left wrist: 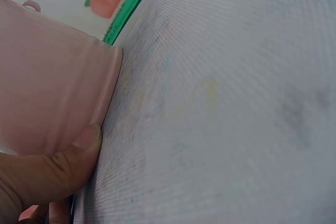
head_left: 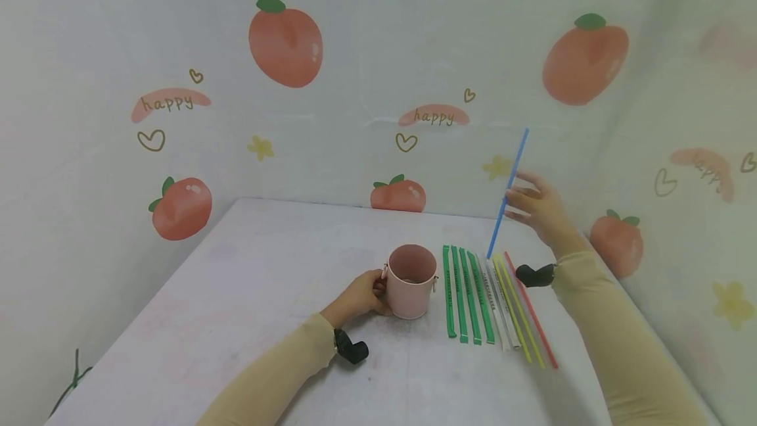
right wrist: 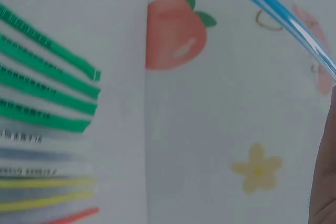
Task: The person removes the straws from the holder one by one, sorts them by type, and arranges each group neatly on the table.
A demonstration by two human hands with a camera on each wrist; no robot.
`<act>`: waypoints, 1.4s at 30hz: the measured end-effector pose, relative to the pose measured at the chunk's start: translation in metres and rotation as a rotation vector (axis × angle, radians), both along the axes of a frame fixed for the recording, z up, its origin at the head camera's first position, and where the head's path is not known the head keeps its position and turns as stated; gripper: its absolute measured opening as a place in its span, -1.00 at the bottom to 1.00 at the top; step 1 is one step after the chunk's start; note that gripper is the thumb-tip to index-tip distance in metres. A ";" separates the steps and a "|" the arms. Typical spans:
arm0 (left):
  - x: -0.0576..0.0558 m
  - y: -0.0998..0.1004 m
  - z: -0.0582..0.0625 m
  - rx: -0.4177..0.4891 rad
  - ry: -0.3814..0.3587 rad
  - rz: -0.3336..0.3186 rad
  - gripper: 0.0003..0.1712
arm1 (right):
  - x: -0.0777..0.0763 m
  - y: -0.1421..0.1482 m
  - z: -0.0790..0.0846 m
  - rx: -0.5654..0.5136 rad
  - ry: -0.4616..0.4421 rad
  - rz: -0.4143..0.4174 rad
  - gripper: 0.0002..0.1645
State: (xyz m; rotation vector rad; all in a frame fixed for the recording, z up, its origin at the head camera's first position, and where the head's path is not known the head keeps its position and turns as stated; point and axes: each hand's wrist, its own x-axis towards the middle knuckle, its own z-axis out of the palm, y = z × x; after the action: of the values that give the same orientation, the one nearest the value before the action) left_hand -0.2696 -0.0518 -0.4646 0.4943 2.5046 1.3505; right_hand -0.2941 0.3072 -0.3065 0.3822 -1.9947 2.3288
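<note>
A small pink bucket [head_left: 408, 298] stands upright on the table, with a little ring handle on each side. My left hand [head_left: 357, 294] grips it from the left; in the left wrist view the thumb [left wrist: 65, 169] presses on the wall near the base. Raised above the table's far right, my right hand [head_left: 544, 210] pinches a blue straw [head_left: 520, 152] that leans slightly to the right. Its lower end hangs near the far ends of the row of straws. In the right wrist view a blue straw [right wrist: 283, 17] crosses the upper right corner.
Right of the bucket lie several green-wrapped straws [head_left: 459, 298], white-wrapped straws [head_left: 494, 307], yellow straws [head_left: 512, 307] and a red straw [head_left: 531, 311], side by side. A white curtain with fruit prints [head_left: 286, 45] hangs behind the white table [head_left: 284, 268].
</note>
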 end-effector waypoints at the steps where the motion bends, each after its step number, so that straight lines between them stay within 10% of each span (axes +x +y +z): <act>1: 0.000 0.000 0.000 -0.001 -0.004 0.000 -0.34 | 0.000 0.005 -0.002 0.006 0.000 0.001 -0.42; 25: 0.000 0.000 -0.001 -0.013 0.004 0.008 -0.37 | 0.026 0.077 -0.065 0.690 -0.155 -0.090 -0.11; 42: -0.001 0.001 -0.001 -0.026 -0.003 0.010 -0.34 | 0.039 0.096 -0.101 0.825 -0.333 -0.078 -0.16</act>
State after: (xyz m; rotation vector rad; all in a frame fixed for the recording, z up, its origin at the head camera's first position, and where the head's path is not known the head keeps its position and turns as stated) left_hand -0.2707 -0.0513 -0.4652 0.4747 2.5221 1.3192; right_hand -0.2554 0.4031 -0.4075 -0.0802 -2.9970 1.4834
